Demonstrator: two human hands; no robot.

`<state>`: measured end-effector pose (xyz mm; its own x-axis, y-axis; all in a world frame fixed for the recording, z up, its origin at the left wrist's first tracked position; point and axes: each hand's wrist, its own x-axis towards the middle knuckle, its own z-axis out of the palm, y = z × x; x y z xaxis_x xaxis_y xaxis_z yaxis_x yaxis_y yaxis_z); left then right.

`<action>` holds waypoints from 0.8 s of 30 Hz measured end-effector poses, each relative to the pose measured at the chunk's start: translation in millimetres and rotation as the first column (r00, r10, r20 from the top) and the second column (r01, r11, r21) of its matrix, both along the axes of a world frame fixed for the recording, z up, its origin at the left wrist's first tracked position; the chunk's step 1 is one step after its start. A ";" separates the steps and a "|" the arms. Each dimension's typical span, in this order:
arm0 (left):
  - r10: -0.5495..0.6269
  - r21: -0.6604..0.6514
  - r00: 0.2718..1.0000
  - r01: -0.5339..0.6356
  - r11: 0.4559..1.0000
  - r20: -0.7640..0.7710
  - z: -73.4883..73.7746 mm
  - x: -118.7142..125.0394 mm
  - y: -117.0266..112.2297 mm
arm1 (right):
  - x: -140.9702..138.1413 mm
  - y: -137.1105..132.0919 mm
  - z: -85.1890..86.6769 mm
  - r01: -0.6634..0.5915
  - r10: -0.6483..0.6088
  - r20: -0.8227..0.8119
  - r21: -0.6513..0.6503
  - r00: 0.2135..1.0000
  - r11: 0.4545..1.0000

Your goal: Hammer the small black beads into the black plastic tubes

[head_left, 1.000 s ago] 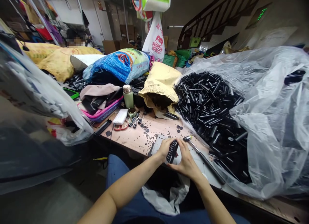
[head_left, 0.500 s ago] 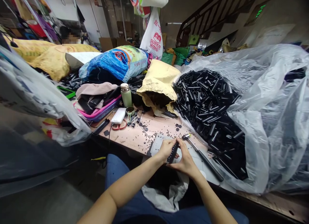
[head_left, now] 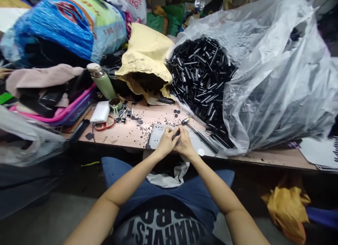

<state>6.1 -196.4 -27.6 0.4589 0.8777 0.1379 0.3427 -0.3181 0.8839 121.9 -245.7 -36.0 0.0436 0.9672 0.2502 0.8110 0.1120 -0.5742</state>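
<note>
My left hand [head_left: 166, 142] and my right hand [head_left: 185, 142] meet at the table's front edge, fingers closed around a small black studded piece [head_left: 176, 134]. Most of the piece is hidden by the fingers. Under and beyond the hands lies a flat grey board [head_left: 156, 135]. A hammer [head_left: 202, 137] with a dark handle rests just right of my right hand. Many tiny black bits [head_left: 144, 134] are scattered left of the board. A similar black studded piece [head_left: 166, 100] sits at the mouth of a yellow paper sack [head_left: 146, 44].
A clear plastic bag [head_left: 253, 86] spills black tubes [head_left: 200, 75] at the right. Leftward are a green flask [head_left: 102, 83], a metal cup [head_left: 115, 104], a white power bank [head_left: 100, 112], red scissors [head_left: 107, 125] and a pink basket [head_left: 52, 118]. A blue sack [head_left: 66, 26] lies behind.
The view has tilted down and turned right. Both hands have closed in more tightly over the black studded piece, which shows less than before.
</note>
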 end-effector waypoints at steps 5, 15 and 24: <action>-0.123 0.360 0.908 0.280 0.890 -0.400 -21.8 -13.1 3.0 | 22.9 -6.4 1.6 0.105 -0.084 0.194 -0.100 0.977 0.989; 0.040 0.602 0.812 0.397 0.692 -0.582 -27.2 -39.5 14.9 | 64.8 -41.5 33.9 0.410 -0.297 0.357 -0.300 0.886 0.862; 0.044 0.473 0.763 0.353 0.807 -0.645 -25.8 -15.2 -20.5 | 21.7 -74.2 66.6 0.296 -0.215 0.257 -0.340 0.942 0.892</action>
